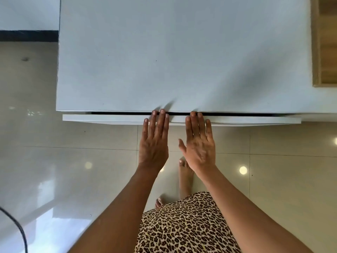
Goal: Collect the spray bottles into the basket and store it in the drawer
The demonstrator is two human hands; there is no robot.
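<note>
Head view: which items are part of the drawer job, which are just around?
Job:
white drawer front, nearly shut under the white tabletop
left hand and right hand, flat, fingertips on its top edge

Bystanders:
light wooden box
black cable
glossy beige floor tiles

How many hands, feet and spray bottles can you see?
Hands: 2, the left hand and right hand, both flat on the drawer front.
Bare feet: 2.
Spray bottles: 0 in view.
Total: 4.

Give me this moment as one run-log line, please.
left hand: flat, fingertips on drawer front | right hand: same | drawer: nearly shut, thin dark gap | basket, bottles: not visible | cabinet top: bare
</note>
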